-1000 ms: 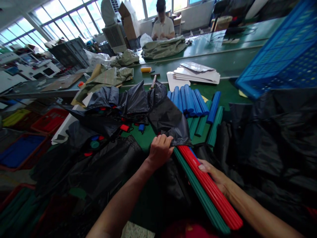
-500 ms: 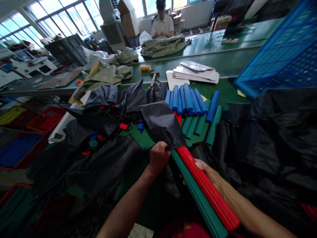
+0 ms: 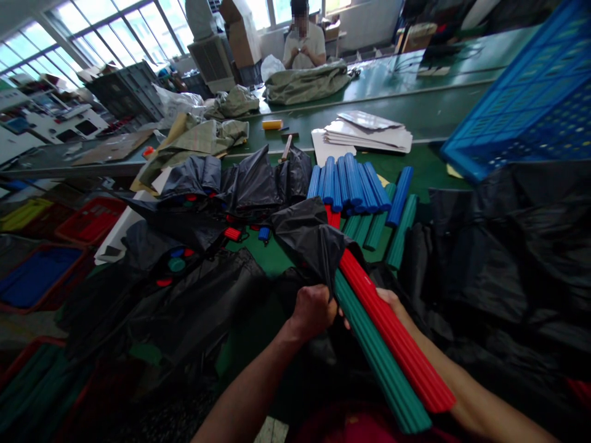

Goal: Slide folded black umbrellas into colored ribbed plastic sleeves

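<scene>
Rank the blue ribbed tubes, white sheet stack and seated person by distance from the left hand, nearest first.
From the left hand:
1. Blue ribbed tubes, ahead, to its right.
2. White sheet stack, beyond them on the bench.
3. Seated person, farthest, by the windows.

- The black cloth (image 3: 305, 240) is thin and synthetic, with a soft shine along its folds.
- The red ribbed tube (image 3: 397, 332) seems to be plastic; its surface is smooth between the ribs and a little glossy.
- The green ribbed tube (image 3: 378, 360) has the same plastic look, but its shine is lower.
- The blue ribbed tubes (image 3: 346, 181) also look like plastic, with a light sheen.
- The blue crate (image 3: 521, 104) is hard plastic, moulded as a grid.
- The green table (image 3: 429, 120) has a smooth top that reflects the light.
- The olive sack (image 3: 305, 86) is rough woven cloth, matt.
- The white sheets (image 3: 369, 132) are paper or card, smooth.
</scene>
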Available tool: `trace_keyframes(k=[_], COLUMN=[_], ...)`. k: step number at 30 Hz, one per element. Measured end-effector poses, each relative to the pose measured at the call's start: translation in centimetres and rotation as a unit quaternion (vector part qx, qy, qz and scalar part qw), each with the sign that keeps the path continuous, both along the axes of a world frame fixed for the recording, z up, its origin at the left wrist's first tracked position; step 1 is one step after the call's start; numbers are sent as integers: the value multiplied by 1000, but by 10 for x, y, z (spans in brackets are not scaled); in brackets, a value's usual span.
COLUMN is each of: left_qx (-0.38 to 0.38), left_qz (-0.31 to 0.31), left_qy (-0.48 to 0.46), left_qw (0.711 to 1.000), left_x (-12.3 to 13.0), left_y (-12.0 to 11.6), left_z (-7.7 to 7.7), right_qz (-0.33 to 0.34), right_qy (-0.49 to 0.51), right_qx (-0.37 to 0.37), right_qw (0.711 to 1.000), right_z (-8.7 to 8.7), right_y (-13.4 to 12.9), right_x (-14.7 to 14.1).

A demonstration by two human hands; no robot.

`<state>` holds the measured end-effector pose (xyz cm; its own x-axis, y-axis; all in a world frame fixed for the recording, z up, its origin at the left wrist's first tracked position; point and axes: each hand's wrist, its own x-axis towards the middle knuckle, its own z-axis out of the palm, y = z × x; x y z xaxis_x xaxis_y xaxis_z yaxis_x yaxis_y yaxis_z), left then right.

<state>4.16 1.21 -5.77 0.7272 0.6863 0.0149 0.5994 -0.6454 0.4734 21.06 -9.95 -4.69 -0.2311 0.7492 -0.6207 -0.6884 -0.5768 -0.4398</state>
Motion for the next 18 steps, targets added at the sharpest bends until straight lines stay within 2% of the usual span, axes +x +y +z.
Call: trace_keyframes(k=[1,3,6,8,10,12,15,17,18], left_qx=[1,12,59,87,111,137,157,157,158], left_qz=[-6,21,116,169,195,182,124,58,3], left_qy=[-8,-8,-21,-47,-76,-80,-38,-21,-20], left_qw=[1000,1000,991,981,971,971,979,986,987], left_x=[-2,-7,-10,-7,-3,4,18,26,29], left_y=[-2,-3,0,2,7,15,24,23,20], left_z=[5,15,28,37,45,52,58,61,63], right_qz=[3,15,36,22,2,-12,-8,12,13], right_qy=[1,7,-1,-23,-47,-64,-72,-71,-72], right_qx=[-9,-31,-64,-62,-42,-23,-9,7,17], right_qw=[1000,999,997,998,998,998,997,997,997], right_z=[2,8,21,29,34,34,27,17,10], right_y=[0,-1,-1,1,2,5,7,8,7], right_x=[-1,-3,-5,-5,-5,-5,-8,-10,-9])
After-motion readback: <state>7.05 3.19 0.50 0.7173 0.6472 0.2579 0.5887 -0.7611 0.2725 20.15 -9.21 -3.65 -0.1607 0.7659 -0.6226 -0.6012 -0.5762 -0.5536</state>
